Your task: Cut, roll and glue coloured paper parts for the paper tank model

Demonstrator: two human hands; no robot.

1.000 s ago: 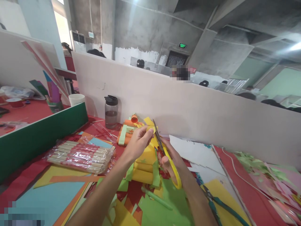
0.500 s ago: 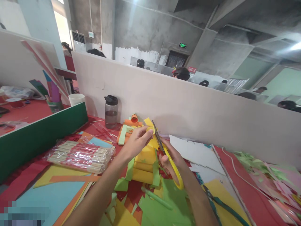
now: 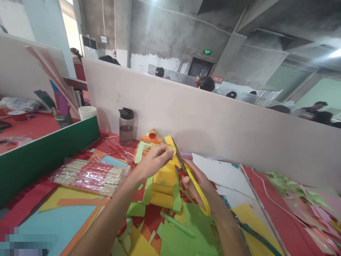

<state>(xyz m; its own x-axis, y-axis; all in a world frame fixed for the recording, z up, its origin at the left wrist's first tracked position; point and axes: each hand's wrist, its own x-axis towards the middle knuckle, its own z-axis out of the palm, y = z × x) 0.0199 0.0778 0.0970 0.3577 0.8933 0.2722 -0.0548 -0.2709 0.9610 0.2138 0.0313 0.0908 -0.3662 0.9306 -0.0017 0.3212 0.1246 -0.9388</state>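
My left hand [image 3: 157, 160] pinches a small round-edged piece of yellow paper [image 3: 170, 150] between thumb and fingertips. Yellow-handled scissors [image 3: 195, 186] are gripped in my right hand [image 3: 198, 179], their dark blades pointing up and away, right beside the yellow paper. A strip of yellow paper [image 3: 168, 140] shows behind the blade tips. Under my hands sits a yellow and green paper model [image 3: 162, 190] built of rolls and folded strips. An orange and light green paper model [image 3: 140, 151] stands just beyond my left hand, partly hidden by it.
Wrapped wooden sticks [image 3: 90, 176] lie at left, near a green divider [image 3: 50, 156]. A water bottle [image 3: 126, 128] stands against the white partition [image 3: 226, 131]. Green paper [image 3: 191, 227], a green rolled tube [image 3: 178, 225] and green-handled pliers-like tool [image 3: 255, 233] lie nearer. Paper scraps [image 3: 301, 199] fill the right.
The scissors' handles have shifted slightly right and down with my right hand. My left hand keeps its pinch on the yellow paper. A person in the far right background has risen further into view.
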